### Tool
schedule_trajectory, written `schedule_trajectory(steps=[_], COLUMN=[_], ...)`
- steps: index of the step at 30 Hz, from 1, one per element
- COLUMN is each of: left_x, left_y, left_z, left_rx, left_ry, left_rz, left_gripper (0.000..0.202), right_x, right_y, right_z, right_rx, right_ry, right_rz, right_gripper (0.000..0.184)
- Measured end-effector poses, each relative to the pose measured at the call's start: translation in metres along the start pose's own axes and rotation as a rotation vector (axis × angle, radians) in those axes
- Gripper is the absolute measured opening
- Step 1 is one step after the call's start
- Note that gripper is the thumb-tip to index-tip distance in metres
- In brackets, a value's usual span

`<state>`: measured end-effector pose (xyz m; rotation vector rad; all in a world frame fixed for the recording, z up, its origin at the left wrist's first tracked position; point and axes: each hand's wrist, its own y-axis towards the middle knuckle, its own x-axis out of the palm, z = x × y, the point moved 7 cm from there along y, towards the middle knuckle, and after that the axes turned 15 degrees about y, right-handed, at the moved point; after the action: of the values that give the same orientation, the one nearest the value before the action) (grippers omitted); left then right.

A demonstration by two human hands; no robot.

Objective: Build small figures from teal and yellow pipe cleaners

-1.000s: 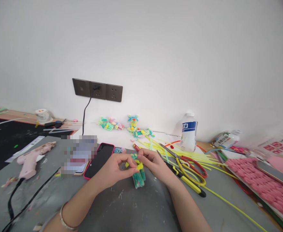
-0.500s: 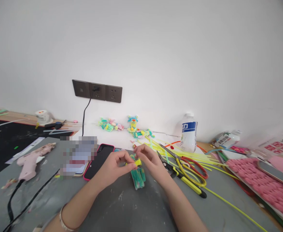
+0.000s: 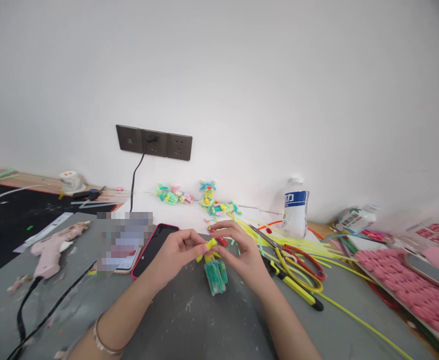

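My left hand (image 3: pixel 176 255) and my right hand (image 3: pixel 240 252) meet over the grey mat (image 3: pixel 189 320). Both pinch the yellow top of a small pipe-cleaner figure (image 3: pixel 215 272), whose teal body hangs below my fingers and touches the mat. My left thumb and forefinger close on the yellow tip. My right fingers curl round it from the other side. A bracelet sits on my left wrist.
A pink-cased phone (image 3: pixel 154 247) lies left of my hands, a pink glue gun (image 3: pixel 52 247) farther left with its cord. Yellow-handled cutters (image 3: pixel 294 290), red scissors (image 3: pixel 298 255) and yellow pipe cleaners (image 3: pixel 302 242) lie right. A bottle (image 3: pixel 295 207), finished figures (image 3: pixel 208 197) and a pink woven piece (image 3: pixel 407 290) stand beyond.
Both hands have shifted a little away from me with the figure. The yellow top has been turned between my fingers, and the teal body now hangs lower.
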<state>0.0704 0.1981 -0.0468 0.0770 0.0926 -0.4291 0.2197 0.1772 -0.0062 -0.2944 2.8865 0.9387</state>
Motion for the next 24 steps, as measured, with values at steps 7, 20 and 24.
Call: schedule_trajectory(steps=[7,20,24], left_x=[-0.007,-0.002,-0.002], left_y=[-0.002,-0.004,-0.004], left_z=[0.009,0.021,0.02], left_rx=[0.129,0.324,0.288], left_ry=[0.25,0.653,0.625], left_rz=[0.079,0.04,0.017], left_gripper=[0.022,0.013,0.014], right_x=[-0.005,0.007,0.011], right_y=[-0.002,-0.014,-0.015], right_z=[0.016,0.042,0.042], right_rx=[0.149,0.611,0.626], right_ry=[0.06,0.492,0.562], right_rz=[0.064,0.017,0.005], right_gripper=[0.02,0.028,0.026])
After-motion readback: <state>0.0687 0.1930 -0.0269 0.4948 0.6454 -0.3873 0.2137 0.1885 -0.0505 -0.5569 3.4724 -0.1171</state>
